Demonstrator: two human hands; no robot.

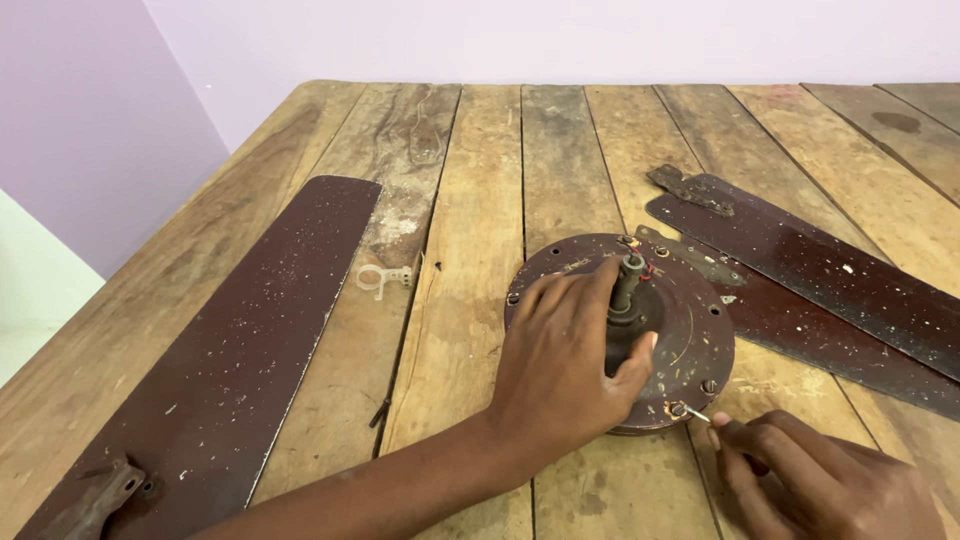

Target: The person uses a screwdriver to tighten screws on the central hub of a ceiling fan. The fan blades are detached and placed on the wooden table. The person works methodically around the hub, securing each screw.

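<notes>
Motor housing: a round dark-brown fan motor housing (680, 330) is laid flat on the wooden surface (470, 200), right of centre, with its short shaft (630, 285) pointing up.
Left hand: the left hand (565, 365) is spread over the housing, palm down, fingers (570, 290) released and not closed on anything; the thumb is pressed against the hub by the shaft.
Right hand: the right hand (820, 480) is clenched around the handle of a thin screwdriver (697, 414), whose tip is set on a screw (678, 408) at the near rim.
Blades: one blade (250, 340) is laid apart at the left; two more blades (830, 270) with metal brackets are overlapped at the right, one bracket end touching the housing.
Small part: a pale clip (380, 280) is seen between the left blade and the housing.
Progress: the blades appear already detached; rim screws are judged still in place, so the housing is unopened.
</notes>
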